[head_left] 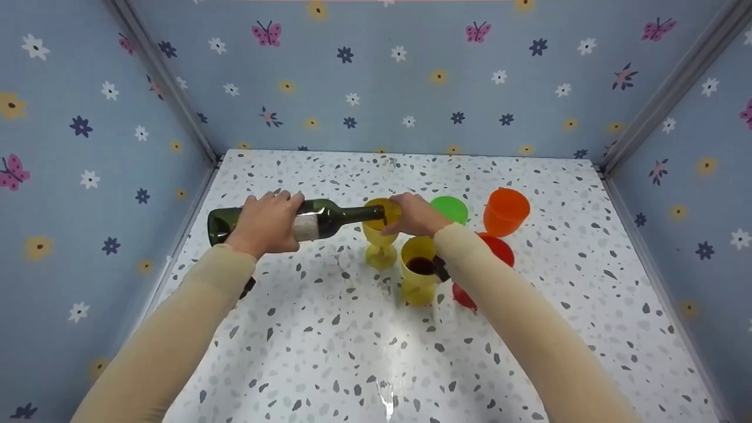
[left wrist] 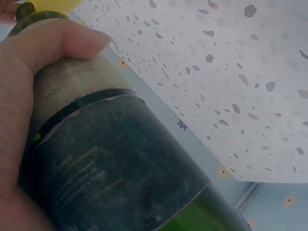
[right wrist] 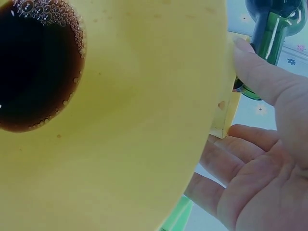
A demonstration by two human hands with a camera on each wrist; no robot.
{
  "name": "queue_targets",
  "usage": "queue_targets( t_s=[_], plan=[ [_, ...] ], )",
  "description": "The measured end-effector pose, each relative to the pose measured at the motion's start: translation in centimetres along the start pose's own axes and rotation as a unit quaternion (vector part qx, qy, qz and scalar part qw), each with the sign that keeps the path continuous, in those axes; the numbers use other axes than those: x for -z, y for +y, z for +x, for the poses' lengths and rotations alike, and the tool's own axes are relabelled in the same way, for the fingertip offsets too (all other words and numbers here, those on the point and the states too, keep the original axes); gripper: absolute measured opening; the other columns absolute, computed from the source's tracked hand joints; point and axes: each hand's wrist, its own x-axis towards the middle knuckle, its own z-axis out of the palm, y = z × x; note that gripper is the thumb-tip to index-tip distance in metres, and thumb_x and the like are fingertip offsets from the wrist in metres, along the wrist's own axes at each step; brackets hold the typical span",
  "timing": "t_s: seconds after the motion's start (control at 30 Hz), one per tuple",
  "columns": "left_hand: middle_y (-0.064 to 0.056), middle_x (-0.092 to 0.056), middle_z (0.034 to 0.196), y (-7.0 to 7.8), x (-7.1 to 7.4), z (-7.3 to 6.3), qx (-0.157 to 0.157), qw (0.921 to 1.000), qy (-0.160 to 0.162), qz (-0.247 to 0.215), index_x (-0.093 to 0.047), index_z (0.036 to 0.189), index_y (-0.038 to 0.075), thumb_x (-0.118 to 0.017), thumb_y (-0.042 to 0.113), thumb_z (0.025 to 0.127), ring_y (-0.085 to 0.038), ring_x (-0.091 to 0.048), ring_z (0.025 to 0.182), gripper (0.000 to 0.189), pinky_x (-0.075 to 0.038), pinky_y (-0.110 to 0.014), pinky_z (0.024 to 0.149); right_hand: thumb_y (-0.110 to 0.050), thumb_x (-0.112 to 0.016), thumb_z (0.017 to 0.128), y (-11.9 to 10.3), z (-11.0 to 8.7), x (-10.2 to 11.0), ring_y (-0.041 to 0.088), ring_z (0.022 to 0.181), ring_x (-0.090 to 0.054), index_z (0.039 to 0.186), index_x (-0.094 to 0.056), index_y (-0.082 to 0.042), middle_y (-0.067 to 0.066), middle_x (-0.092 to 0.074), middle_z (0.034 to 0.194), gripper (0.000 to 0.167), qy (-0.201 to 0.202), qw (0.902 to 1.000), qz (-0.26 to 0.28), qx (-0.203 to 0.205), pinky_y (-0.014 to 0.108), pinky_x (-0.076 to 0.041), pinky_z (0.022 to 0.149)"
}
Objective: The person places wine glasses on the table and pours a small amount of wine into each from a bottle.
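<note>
My left hand (head_left: 267, 223) grips a green glass wine bottle (head_left: 332, 219) round its body, holding it almost level. Its pale and dark labels (left wrist: 96, 159) show in the left wrist view. The bottle's mouth lies over the rim of a yellow goblet (head_left: 380, 257), and dark liquid shows at its lip. My right hand (head_left: 418, 214) holds that goblet near the rim, thumb on one side and fingers on the other. Just nearer stands a second yellow goblet (head_left: 416, 288) with dark liquid inside. In the right wrist view, its bubbly liquid (right wrist: 38, 72) fills the left side.
Behind my right wrist is a green cup (head_left: 450, 208). An orange cup (head_left: 506, 211) stands farther right, and a red cup (head_left: 499, 249) is partly hidden by my right forearm. All are on a white speckled table (head_left: 294, 346), with flowered blue panels (head_left: 399, 76) on three sides.
</note>
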Motion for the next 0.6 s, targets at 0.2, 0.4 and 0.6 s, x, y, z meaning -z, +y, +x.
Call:
queue_targets(
  t_s=[0.2, 0.4, 0.6],
  plan=[
    [-0.019, -0.063, 0.106, -0.11, 0.09, -0.16, 0.003, 1.0000, -0.005, -0.006, -0.054, 0.126, 0.002, -0.082, 0.026, 0.065, -0.039, -0.060, 0.091, 0.070, -0.047, -0.063, 0.079, -0.029, -0.080, 0.084, -0.20, 0.06, -0.06, 0.026, 0.118, -0.057, 0.145, -0.048, -0.007, 0.012, -0.059, 0.132, 0.073, -0.003, 0.9999, 0.007, -0.008, 0.046, -0.039, 0.107],
    [-0.017, -0.062, 0.102, -0.10, 0.02, -0.14, -0.004, 1.0000, 0.001, -0.001, -0.056, 0.119, 0.003, -0.082, 0.024, 0.065, -0.039, -0.060, 0.087, 0.064, -0.048, -0.063, 0.076, -0.028, -0.079, 0.085, -0.02, 0.08, -0.08, 0.026, 0.113, -0.058, 0.141, -0.052, -0.004, 0.013, -0.061, 0.128, 0.066, -0.001, 0.9997, -0.015, 0.021, 0.044, -0.042, 0.105],
    [-0.017, -0.063, 0.103, -0.01, 0.10, 0.00, -0.006, 1.0000, -0.002, 0.001, -0.056, 0.121, 0.003, -0.082, 0.024, 0.065, -0.038, -0.060, 0.088, 0.065, -0.048, -0.062, 0.077, -0.027, -0.079, 0.085, -0.01, 0.03, -0.06, 0.027, 0.118, -0.056, 0.145, -0.047, -0.003, 0.014, -0.058, 0.133, 0.072, 0.002, 0.9999, -0.008, 0.009, 0.044, -0.039, 0.107]
  ],
)
